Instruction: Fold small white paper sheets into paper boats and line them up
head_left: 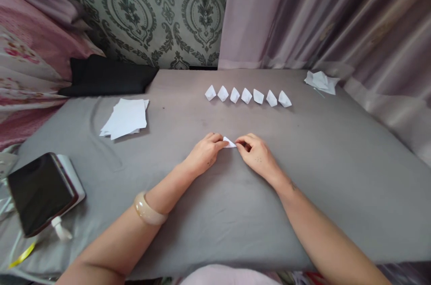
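Pink clothing [230,276], left hand [207,152], right hand [257,155], both holding folded paper [229,143]

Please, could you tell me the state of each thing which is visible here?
Small paper: folded, between both hands
Left hand: fingers on the small paper
Right hand: fingertips at its tip
Seven paper pieces: folded, in a row
Sheets: stacked unevenly
Far-right papers: loosely heaped
Black cloth: lying flat
Device: screen dark
Bangle: worn on left arm
Curtain: hanging in folds
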Demonstrator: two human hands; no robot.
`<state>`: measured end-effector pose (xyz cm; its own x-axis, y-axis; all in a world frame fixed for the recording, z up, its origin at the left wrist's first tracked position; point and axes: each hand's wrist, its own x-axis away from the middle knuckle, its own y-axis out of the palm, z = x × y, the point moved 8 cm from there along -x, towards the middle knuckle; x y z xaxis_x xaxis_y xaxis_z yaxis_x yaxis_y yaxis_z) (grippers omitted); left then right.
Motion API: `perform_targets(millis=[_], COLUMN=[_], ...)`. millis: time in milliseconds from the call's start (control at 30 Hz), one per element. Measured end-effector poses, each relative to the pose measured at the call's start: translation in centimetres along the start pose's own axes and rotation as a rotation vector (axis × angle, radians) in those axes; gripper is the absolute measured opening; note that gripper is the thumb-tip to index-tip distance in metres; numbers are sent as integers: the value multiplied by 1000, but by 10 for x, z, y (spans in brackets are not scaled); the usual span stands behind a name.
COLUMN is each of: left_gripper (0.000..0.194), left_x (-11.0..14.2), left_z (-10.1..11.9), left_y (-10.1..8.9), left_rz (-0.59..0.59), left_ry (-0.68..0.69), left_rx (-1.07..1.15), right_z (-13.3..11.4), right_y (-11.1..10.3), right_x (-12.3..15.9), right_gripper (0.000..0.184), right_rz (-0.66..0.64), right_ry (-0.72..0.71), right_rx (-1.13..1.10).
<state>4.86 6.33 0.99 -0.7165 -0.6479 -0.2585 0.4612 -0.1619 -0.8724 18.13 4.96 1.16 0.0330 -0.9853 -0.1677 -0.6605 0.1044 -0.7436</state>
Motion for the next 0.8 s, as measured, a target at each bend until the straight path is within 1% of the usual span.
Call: perform_targets(millis=[67,133,200,267,367,433,500,633,700,800], left_gripper=[40,40,39,38,40,41,41,38,38,37], left_x=[0,0,1,1,1,1,1,1,1,1], left_z=[-1,-1,-1,-1,0,1,1,1,1,1], left_y=[2,3,3,3,3,3,3,3,3,2], left_rz=[-3,-3,-3,-11,-32,-38,-38,-26,-24,-25], left_ry=[5,8,7,5,4,2,1,-8,-11,-10], left_rx=[-12,-15,-15,-19,-34,-41,-42,-30,-22,-10], right_z=[-9,-17,-23,-23,-15,-13,-19,-38,-43,-43], right_y=[0,3,6,8,9,8,6,7,10,13], right_x=[7,14,18,19,15,12,13,23,27,25], right_gripper=[25,32,34,33,32,32,34,43,44,40], right_rz=[9,-1,-23,-46,-86,-96,-71,3,1,-23], right_ry=[-64,-98,-128,-128,-66,-62,-113,-210,-218,-191], right_rx=[70,181,278,326,286,234,222,289,333,353])
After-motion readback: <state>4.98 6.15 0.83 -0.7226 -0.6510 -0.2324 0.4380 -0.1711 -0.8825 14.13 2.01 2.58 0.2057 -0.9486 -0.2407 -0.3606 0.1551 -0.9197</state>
